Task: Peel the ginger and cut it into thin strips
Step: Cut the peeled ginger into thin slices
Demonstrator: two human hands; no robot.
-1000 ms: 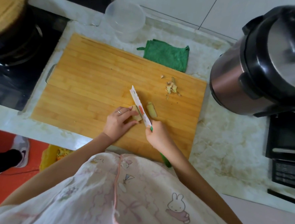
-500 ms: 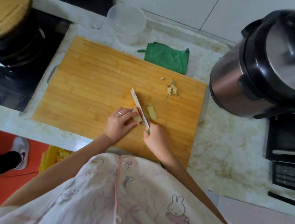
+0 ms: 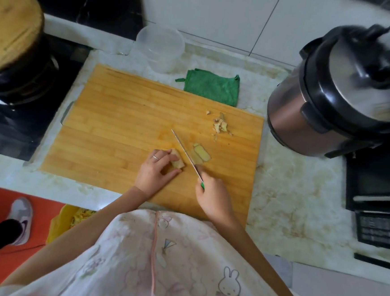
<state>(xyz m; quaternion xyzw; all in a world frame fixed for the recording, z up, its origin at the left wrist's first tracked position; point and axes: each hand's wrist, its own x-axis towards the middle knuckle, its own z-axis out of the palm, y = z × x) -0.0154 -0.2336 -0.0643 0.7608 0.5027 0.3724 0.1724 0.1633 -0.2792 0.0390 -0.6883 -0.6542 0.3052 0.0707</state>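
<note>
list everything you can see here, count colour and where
counter: 1, pale marble, across the view
board: 1, bamboo, centre of counter
knife: 1, green handle, over board, right of centre
ginger: 1 chunk, pale yellow, on board left of knife
slices: a couple, pale yellow, on board right of knife
peel: small pile, tan, far right of board
cloth: 1, green, behind board
tub: 1, clear, by wall
cooker: 1, steel and black, right
stove: 1, black, left
round block: 1, wood, above stove
bag: 1, yellow, floor
shoe: 1, white, floor
left hand: holds ginger
right hand: grips knife
</note>
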